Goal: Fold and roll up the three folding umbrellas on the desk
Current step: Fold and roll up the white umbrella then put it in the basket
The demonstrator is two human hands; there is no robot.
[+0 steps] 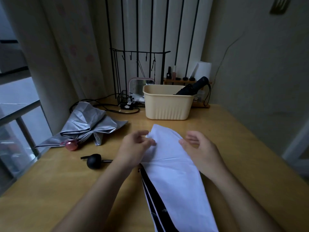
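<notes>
The white fabric folding umbrella with black underside [173, 173] lies along the middle of the light wooden desk [66, 190]. Its long axis runs from the near edge toward the far edge, and its pointed end aims at the cream ribbed plastic basket [167, 106] standing by the far edge. The cloth is slack and flat, not yet wound; black bands show along its left side near the near edge.

Both hands flank its far half, one on each side of that axis. The left hand [135, 148] has its fingers [147, 142] curled onto the cloth's left edge and seems to pinch a fold there, though blur leaves this unsure. The right hand [200, 149] touches the right edge with its thumb [183, 141], while its other fingers hang loosely curled and apart over the bare desk, holding nothing.

As I judge it, this is the pleat-smoothing step. The coming move would wrap cloth round the long axis, so the fold must travel crosswise from the left hand, already on the cloth, toward the right.

A crumpled silver folding umbrella with a pink handle [88, 124] lies toward the far left corner, untouched. A rolled black folding umbrella [194, 87] leans in the basket. A black round knob [94, 161] rests just left of the left wrist; whose handle it is cannot be told.
</notes>
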